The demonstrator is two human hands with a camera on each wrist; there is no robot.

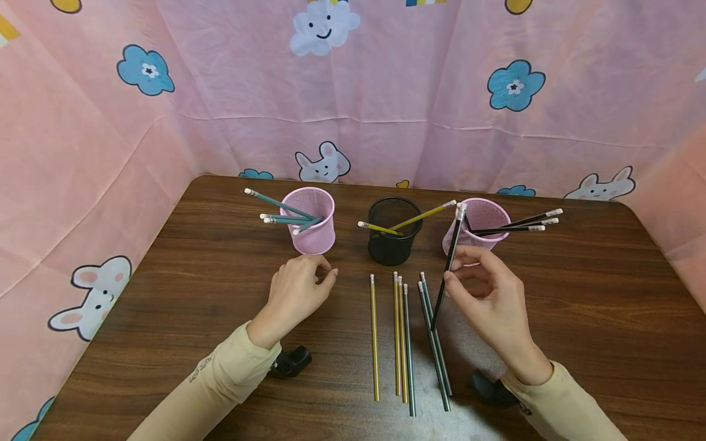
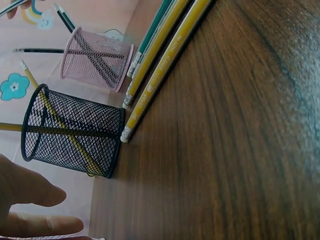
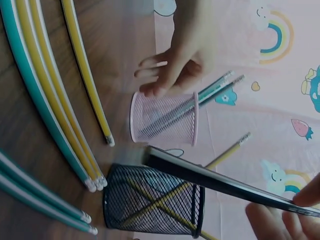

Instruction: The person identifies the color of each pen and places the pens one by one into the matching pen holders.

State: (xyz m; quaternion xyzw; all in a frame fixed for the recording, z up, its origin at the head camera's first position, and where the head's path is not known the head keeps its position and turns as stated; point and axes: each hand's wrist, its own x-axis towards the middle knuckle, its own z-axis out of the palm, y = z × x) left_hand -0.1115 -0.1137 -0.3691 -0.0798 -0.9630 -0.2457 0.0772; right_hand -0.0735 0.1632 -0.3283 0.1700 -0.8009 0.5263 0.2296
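My right hand (image 1: 488, 300) pinches a black pencil (image 1: 454, 239) between thumb and fingers, its white eraser end up and its lower end over the green pencils (image 1: 436, 346) on the table. Behind that hand stands a pink mesh cup (image 1: 485, 211) with several black pencils leaning in it. Loosely curled, my left hand (image 1: 300, 288) holds nothing, in front of the other pink mesh cup (image 1: 317, 236), which has several green pencils. Between them is a black mesh cup (image 1: 388, 248) with two yellow pencils (image 1: 425, 215).
On the brown table (image 1: 607, 306), a lone yellow pencil (image 1: 374, 337) lies left of two more yellow pencils (image 1: 398, 337) and a green pencil (image 1: 409, 349) beside them. A pink patterned cloth (image 1: 386, 79) hangs behind the table and at its sides.
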